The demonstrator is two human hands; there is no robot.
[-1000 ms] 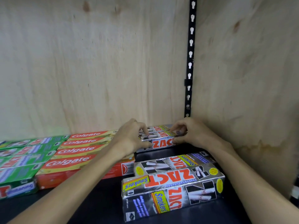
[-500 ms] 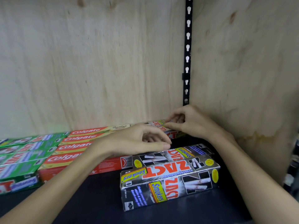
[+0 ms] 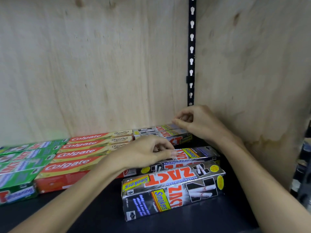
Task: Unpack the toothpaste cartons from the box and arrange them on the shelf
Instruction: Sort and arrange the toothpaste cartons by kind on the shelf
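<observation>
Silver-and-black Zact cartons lie on the dark shelf (image 3: 84, 212) at the right. Two sit at the back against the plywood wall (image 3: 168, 130), one in the middle (image 3: 200, 153) and one nearest me (image 3: 176, 185). My left hand (image 3: 149, 153) is on the middle carton, fingers curled at its far edge and thumb on its top. My right hand (image 3: 198, 123) hovers just above the back cartons with its fingers curled, holding nothing I can see.
Red Colgate cartons (image 3: 79, 158) lie in a row left of the Zact ones, with green cartons (image 3: 21, 163) further left. A black slotted rail (image 3: 191, 47) runs up the back corner. The plywood side wall (image 3: 252, 64) closes in the right.
My left hand drew back from the rear Zact cartons to the middle carton. My right hand lifted off the rear cartons and now hangs above them.
</observation>
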